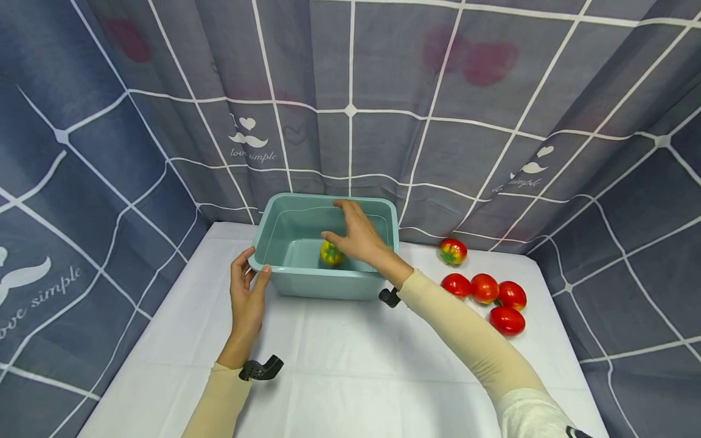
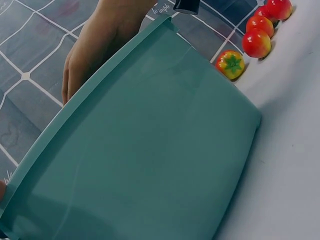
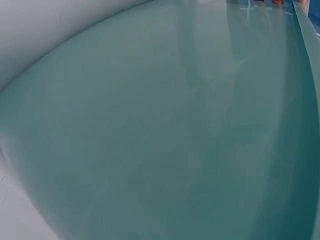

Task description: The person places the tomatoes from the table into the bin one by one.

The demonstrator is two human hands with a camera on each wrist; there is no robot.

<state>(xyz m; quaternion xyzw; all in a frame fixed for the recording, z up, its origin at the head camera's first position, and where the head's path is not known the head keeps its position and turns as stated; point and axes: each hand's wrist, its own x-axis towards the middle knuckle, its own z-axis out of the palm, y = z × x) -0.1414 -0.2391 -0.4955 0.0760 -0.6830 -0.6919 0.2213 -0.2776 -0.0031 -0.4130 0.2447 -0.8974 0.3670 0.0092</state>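
A teal plastic bin (image 1: 323, 284) stands at the back of the table. Thumb and fingers of my left hand (image 1: 246, 298) hold its front left corner at the rim. Inside lies a yellow-green tomato (image 1: 331, 253), partly covered by my right hand. My right hand (image 1: 358, 234) reaches over the front rim into the bin, thumb and fingers spread apart, with nothing seen between them. In the left wrist view the bin's outer wall (image 2: 135, 140) hides the fingertips of the right hand (image 2: 100, 45). Only bin wall (image 3: 165, 120) fills most of the right wrist view.
Right of the bin, a red-and-yellow tomato (image 1: 453, 251) with a green calyx lies near the back edge. Several red tomatoes (image 1: 484, 288) cluster in front of it, beside the right forearm. A white cloth (image 1: 328, 377) covers the table. Grey checked curtains (image 1: 383, 146) surround it.
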